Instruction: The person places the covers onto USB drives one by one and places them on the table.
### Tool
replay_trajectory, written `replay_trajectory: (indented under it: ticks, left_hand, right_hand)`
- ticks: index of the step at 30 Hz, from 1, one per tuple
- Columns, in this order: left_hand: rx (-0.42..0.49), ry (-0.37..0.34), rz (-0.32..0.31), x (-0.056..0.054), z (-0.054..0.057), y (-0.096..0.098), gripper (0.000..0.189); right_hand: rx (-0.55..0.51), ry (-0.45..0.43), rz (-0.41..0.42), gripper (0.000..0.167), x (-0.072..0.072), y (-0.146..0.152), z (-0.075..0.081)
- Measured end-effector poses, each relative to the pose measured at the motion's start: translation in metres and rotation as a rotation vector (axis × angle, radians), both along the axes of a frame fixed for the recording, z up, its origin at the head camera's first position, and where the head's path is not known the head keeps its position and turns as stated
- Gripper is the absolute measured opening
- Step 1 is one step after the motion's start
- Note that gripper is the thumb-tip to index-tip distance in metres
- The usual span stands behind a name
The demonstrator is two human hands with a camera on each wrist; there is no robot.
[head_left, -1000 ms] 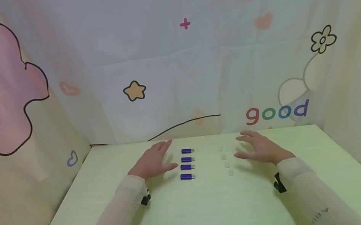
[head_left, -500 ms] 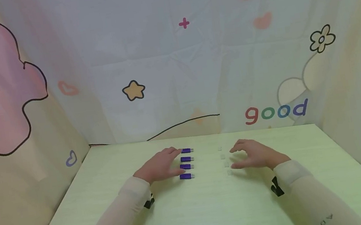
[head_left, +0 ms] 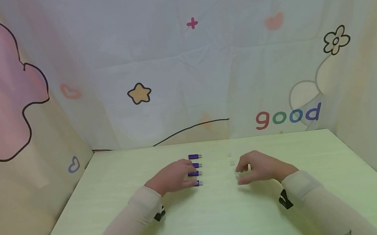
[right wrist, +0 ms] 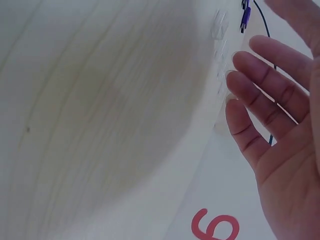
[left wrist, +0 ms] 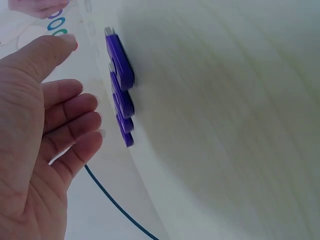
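Observation:
Several purple USB flash drives (head_left: 194, 156) with metal plugs lie in a column on the table, plugs toward the right. My left hand (head_left: 173, 177) hovers over the nearer ones and partly covers them in the head view. In the left wrist view its fingers are loosely bent, apart from the nearest flash drive (left wrist: 121, 62). To the right, small clear plastic caps (head_left: 232, 163) form a second column. My right hand (head_left: 264, 166) is close over the nearer caps, its thumb and fingers spread apart. The right wrist view shows nothing between its fingers, with a clear cap (right wrist: 220, 25) beyond them.
The light wood-grained table (head_left: 203, 223) ends at a hanging cloth (head_left: 165, 56) printed with hearts, a star and the word "good". More cloth hangs along the left and right sides of the table.
Both hands have moved inward and toward the near side, the left over the flash drives, the right over the caps. Their fingers have bent more. The flash drives and caps have not moved.

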State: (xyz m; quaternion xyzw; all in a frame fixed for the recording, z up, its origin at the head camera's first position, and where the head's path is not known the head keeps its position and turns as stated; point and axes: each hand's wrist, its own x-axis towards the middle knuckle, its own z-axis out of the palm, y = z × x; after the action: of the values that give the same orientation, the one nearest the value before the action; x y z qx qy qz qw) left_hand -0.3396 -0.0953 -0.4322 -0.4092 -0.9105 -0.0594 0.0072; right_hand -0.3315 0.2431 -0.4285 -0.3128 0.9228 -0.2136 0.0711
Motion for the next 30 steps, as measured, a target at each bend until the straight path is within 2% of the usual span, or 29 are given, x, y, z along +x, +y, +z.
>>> replay_trajectory:
  ticks: [6,9,12,19,23,30]
  left_hand:
    - [-0.051,0.047,-0.050,0.001,-0.002,0.006,0.026]
    - [-0.065,0.028,-0.045,0.002,-0.002,0.010,0.021]
    - [-0.076,-0.004,-0.016,0.004,0.000,0.013,0.019]
    - [-0.097,-0.047,0.055,0.006,0.001,0.018,0.019]
    - [-0.103,-0.062,0.077,0.005,-0.003,0.020,0.018]
    - [-0.109,-0.051,0.088,0.002,-0.009,0.022,0.018]
  right_hand:
    - [0.037,0.017,0.033,0.026,0.002,-0.008,-0.001]
    - [0.065,0.005,0.018,0.023,0.001,-0.010,-0.002]
    - [0.077,-0.007,0.004,0.019,0.001,-0.013,-0.003]
    - [0.072,-0.006,0.033,0.017,-0.001,-0.015,-0.005]
    - [0.078,-0.018,0.029,0.017,-0.001,-0.017,-0.006]
    - [0.104,-0.050,-0.028,0.014,-0.001,-0.020,-0.004]
